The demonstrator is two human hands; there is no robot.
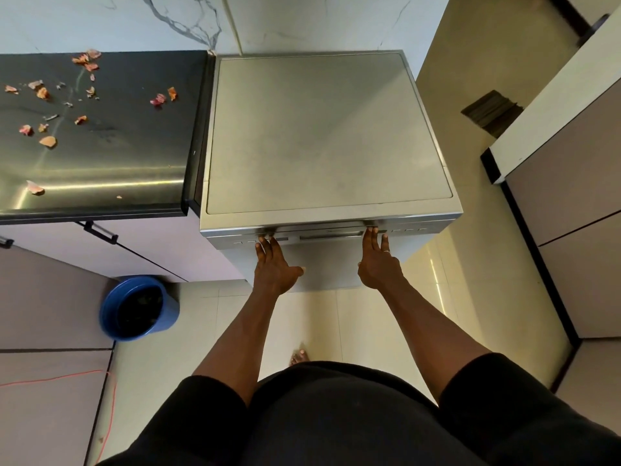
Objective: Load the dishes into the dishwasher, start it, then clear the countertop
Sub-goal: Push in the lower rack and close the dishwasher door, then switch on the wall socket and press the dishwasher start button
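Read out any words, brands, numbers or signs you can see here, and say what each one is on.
No text is legible.
Dishwasher control panel: small button marks and a faint mark at its middle, too small and blurred to read.
Countertop, blue bin: no lettering visible.

The wall point(168, 15) is white marble, grey-veined. Glossy cream floor tiles point(470, 297) catch light. A blue bin point(139, 307) stands beside grey cabinets point(50, 297).

The silver dishwasher point(322, 136) fills the centre of the frame, seen from above, its flat grey top bare and its door closed, with a strip of buttons along the front edge. Just beside it at the left lies the dark glossy countertop point(100, 163), strewn with orange-pink peel scraps point(48, 141).
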